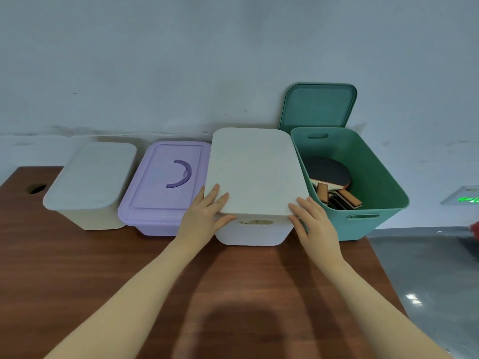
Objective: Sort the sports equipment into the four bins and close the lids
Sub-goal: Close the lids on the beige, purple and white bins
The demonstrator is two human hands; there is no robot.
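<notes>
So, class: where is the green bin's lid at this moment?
In the head view, the green lid stands on edge against the wall at the right, just behind the open green bin holding the paddles.

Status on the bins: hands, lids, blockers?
Both hands, left and right, on the white lid, seating it. Green bin open, paddles inside, green lid against wall. No blockers.

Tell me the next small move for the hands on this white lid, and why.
Probably press the white lid down flat, then let go. Both hands, left hand and right hand, hold its near edge, and it appears tilted above the white bin there. After that, only the green bin with the paddles stands open; its green lid leans behind it.
</notes>
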